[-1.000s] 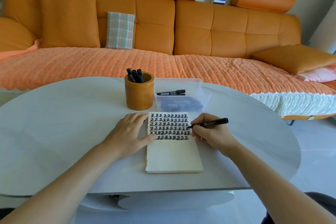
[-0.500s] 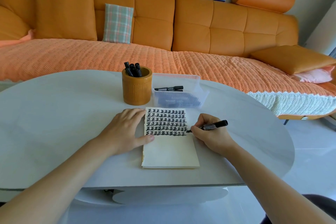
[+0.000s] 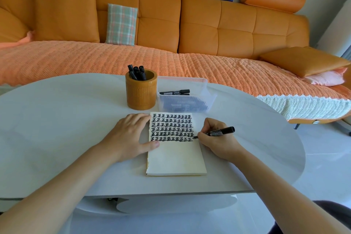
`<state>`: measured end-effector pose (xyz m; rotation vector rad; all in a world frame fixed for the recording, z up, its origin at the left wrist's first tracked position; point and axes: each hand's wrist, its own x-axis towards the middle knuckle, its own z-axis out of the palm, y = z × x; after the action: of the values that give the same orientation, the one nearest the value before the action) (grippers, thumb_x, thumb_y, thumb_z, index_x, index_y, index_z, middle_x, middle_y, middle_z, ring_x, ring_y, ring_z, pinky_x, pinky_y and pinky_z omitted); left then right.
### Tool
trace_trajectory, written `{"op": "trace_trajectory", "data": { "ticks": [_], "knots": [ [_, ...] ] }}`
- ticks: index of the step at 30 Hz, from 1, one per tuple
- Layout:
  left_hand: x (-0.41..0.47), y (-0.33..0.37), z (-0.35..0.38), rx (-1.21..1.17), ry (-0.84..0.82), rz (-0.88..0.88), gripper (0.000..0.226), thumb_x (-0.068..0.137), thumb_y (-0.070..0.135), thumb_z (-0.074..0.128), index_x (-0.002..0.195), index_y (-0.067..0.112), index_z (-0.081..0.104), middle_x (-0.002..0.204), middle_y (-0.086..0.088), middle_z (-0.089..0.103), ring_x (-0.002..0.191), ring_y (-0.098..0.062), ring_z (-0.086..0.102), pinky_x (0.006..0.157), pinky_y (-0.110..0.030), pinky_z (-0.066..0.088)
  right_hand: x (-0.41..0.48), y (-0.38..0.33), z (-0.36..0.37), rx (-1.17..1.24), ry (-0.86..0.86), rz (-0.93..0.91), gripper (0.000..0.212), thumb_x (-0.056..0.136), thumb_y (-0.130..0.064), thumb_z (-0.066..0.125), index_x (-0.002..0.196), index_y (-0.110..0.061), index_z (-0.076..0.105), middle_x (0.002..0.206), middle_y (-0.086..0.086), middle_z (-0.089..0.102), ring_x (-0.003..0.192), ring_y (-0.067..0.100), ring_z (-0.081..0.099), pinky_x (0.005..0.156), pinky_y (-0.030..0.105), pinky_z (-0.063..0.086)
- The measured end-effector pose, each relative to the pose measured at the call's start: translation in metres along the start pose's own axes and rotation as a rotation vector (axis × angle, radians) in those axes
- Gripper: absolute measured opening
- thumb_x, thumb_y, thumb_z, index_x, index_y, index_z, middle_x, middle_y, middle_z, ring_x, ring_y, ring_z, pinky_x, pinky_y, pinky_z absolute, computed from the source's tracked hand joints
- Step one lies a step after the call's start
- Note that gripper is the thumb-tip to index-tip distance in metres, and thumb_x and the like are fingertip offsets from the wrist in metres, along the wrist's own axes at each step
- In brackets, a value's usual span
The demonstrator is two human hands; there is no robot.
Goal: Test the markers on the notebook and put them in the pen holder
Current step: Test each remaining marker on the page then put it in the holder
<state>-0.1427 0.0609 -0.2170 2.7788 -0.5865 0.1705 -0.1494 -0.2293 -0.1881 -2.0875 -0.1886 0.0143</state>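
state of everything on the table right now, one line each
notebook: open, top half filled with black marks, lower half blank
marker: uncapped, tip at the last row's right end
pen holder: upright, stored markers inside
clear box: open, loose markers lying inside
left hand: flat, pressing the notebook's left edge
right hand: gripping the marker

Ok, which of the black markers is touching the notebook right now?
The marker pinched in the right hand, tip on the notebook. The others stand in the pen holder or lie at the clear box.
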Motion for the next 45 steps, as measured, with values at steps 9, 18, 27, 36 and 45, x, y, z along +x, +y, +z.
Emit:
{"op": "trace_trajectory", "data": {
  "ticks": [9,18,27,36,45],
  "knots": [
    [-0.0007,0.0023,-0.0012,-0.012,0.021,0.001,0.097,0.072,0.084,0.028,0.148,0.025,0.024,0.151,0.012,0.027,0.138,-0.009,0.022,0.111,-0.03,0.022,-0.0009,0.0009,-0.001,0.003,-0.021,-0.017,0.022,0.086,-0.003,0.065,0.075,0.004,0.047,0.057,-0.002,0.052,0.051,0.012,0.04,0.047,0.02,0.032],
    [-0.001,0.002,-0.0011,-0.009,0.022,0.004,0.095,0.073,0.084,0.028,0.148,0.026,0.023,0.151,0.013,0.027,0.137,-0.008,0.022,0.111,-0.03,0.022,-0.0002,0.0013,-0.0017,0.01,-0.03,-0.026,0.021,0.084,0.002,0.064,0.073,0.006,0.047,0.061,0.006,0.05,0.053,0.015,0.042,0.047,0.021,0.032],
    [-0.0001,0.0016,-0.0008,-0.007,0.022,0.004,0.094,0.073,0.084,0.028,0.147,0.026,0.024,0.149,0.013,0.028,0.136,-0.009,0.023,0.111,-0.031,0.024,-0.0004,0.004,-0.0025,0.038,-0.061,-0.055,0.022,0.086,0.0,0.066,0.073,0.006,0.049,0.06,0.002,0.051,0.053,0.014,0.042,0.049,0.022,0.033],
    [-0.001,0.0009,0.0,-0.013,0.008,-0.003,0.103,0.069,0.092,0.021,0.148,0.026,0.024,0.15,0.014,0.027,0.137,-0.009,0.023,0.112,-0.032,0.024,-0.0006,0.0024,-0.003,0.059,-0.064,-0.038,0.021,0.08,0.003,0.064,0.072,0.008,0.045,0.06,0.008,0.046,0.052,0.014,0.039,0.046,0.021,0.031],
    [0.0,0.0036,-0.0046,-0.118,0.092,-0.003,0.071,0.088,0.07,0.031,0.145,0.029,0.025,0.148,0.01,0.036,0.132,-0.012,0.035,0.106,-0.036,0.035,0.0015,-0.0014,-0.0041,0.299,0.017,-0.001,0.014,0.09,0.001,0.064,0.079,-0.006,0.058,0.056,0.006,0.05,0.047,0.018,0.041,0.044,0.024,0.032]
  ]
}}
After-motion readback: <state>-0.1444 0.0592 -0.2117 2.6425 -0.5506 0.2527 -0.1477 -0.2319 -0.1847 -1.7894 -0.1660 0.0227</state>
